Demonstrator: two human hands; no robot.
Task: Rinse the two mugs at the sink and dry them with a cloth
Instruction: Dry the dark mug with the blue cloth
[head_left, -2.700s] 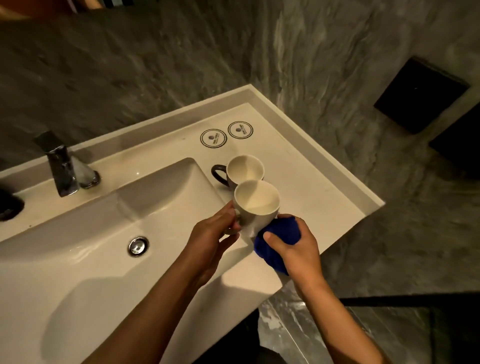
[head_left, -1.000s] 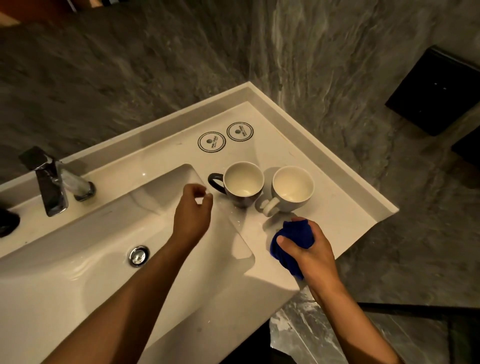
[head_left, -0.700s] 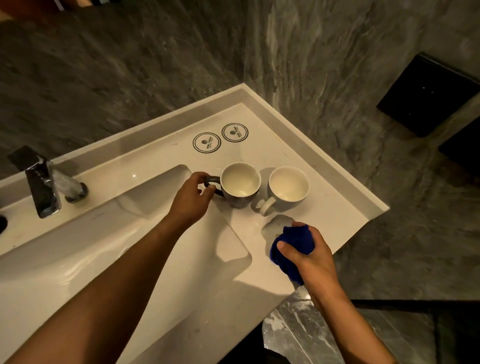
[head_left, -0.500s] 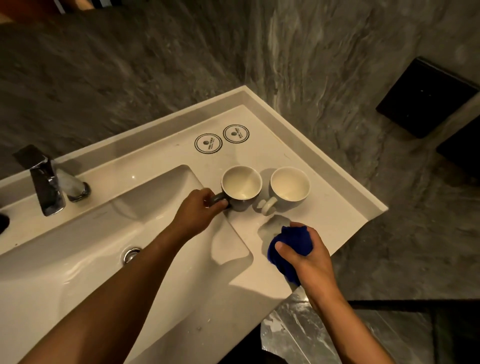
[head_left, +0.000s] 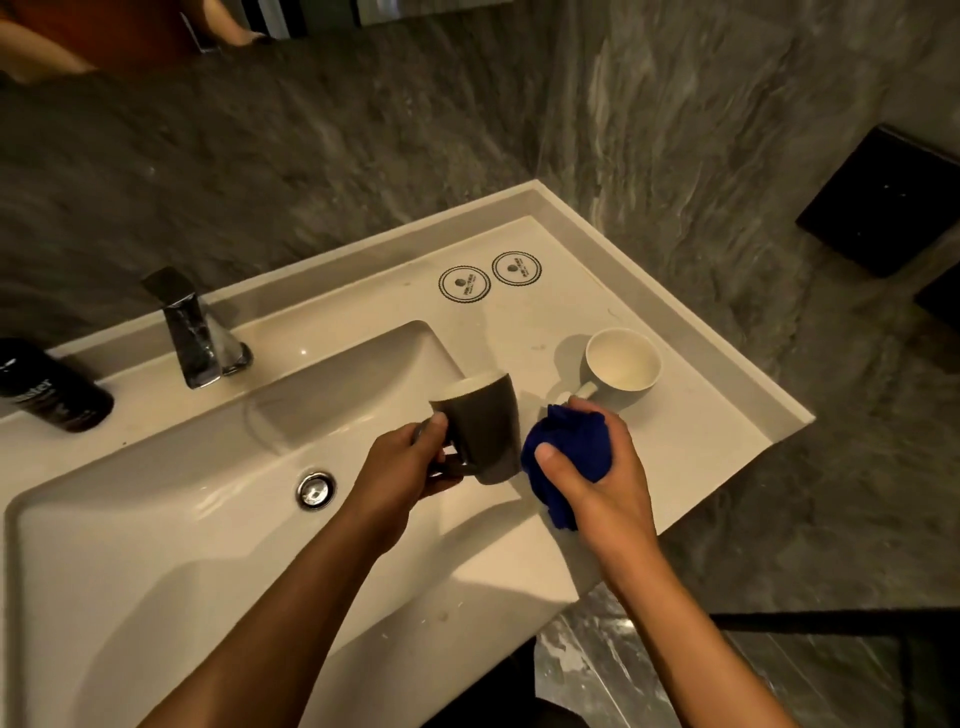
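My left hand (head_left: 410, 460) grips the handle of the dark mug (head_left: 480, 423), which is lifted and tilted, its mouth facing up and left over the right edge of the basin (head_left: 171, 525). My right hand (head_left: 597, 478) is closed on a bunched blue cloth (head_left: 569, 449), which presses against the dark mug's right side. The white mug (head_left: 621, 364) stands upright on the white counter (head_left: 691, 447) to the right, its handle pointing toward the cloth.
A chrome faucet (head_left: 195, 335) stands behind the basin, a dark bottle (head_left: 49, 387) to its left. The drain (head_left: 314, 489) is in the basin's middle. Two round coasters (head_left: 491, 276) lie at the counter's back. Dark stone walls border the counter.
My left hand set down the white mug, reached to the dark mug's handle, gripped it and lifted it toward the basin. My right hand brought the cloth up against it.
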